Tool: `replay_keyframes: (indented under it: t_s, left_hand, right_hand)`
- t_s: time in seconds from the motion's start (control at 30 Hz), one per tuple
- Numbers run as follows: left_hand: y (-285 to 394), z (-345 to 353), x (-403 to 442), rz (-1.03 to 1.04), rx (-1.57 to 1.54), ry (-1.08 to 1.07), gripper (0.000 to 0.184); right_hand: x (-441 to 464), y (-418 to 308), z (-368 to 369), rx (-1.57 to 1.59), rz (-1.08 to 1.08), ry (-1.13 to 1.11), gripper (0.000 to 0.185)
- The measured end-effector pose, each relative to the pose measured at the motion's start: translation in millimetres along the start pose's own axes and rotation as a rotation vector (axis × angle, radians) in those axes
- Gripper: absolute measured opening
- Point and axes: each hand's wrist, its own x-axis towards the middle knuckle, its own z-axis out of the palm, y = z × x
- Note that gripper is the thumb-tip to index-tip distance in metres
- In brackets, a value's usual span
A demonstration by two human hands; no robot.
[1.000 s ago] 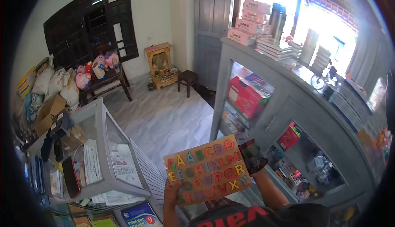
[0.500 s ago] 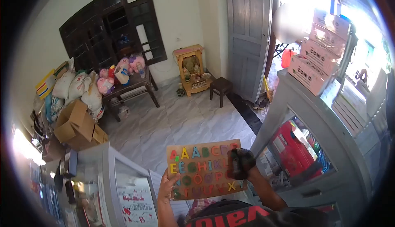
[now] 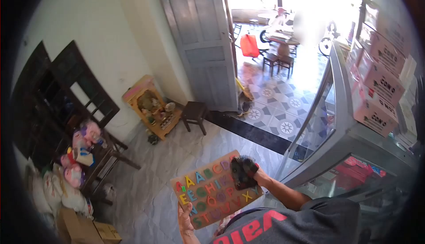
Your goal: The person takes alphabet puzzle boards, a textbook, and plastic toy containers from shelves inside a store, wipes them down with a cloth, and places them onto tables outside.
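Observation:
My left hand [image 3: 186,216] grips the lower left edge of a brown alphabet board [image 3: 201,219], thumb on the front. The board is tilted in front of my body and carries rows of coloured letters, among them a yellow X [image 3: 247,196]. My right hand [image 3: 262,177] is at the board's upper right, closed around a dark, crumpled cloth-like thing [image 3: 242,172]. This dark bundle lies over the letters there and hides several of them. My right fingers are mostly covered by it.
A grey cabinet [image 3: 341,155] with glass and stacked pink boxes [image 3: 376,89] stands close on the right. A grey door [image 3: 199,45] opens onto a tiled porch. A dark stool [image 3: 194,113], a small wooden shrine [image 3: 152,107] and a cardboard box [image 3: 79,226] stand on the left.
My view has turned right towards the doorway, so the room has shifted left and more of the porch shows. The board has tilted, its right side higher. Both hands stay on it.

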Motion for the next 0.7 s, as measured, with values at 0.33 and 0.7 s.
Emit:
replay_keyframes:
  t_s: [0.33, 0.7]
  left_hand:
    - [28.2, 70.3, 207.1, -0.193, -0.030, -0.250, 0.056]
    - [-56.3, 306.1, 421.2, -0.240, 0.175, -0.522, 0.051]
  right_hand:
    - [120.8, -46.8, -31.4, -0.101, -0.008, 0.403, 0.036]
    - [247.5, -123.1, -246.8, -0.338, -0.238, 0.540, 0.021]
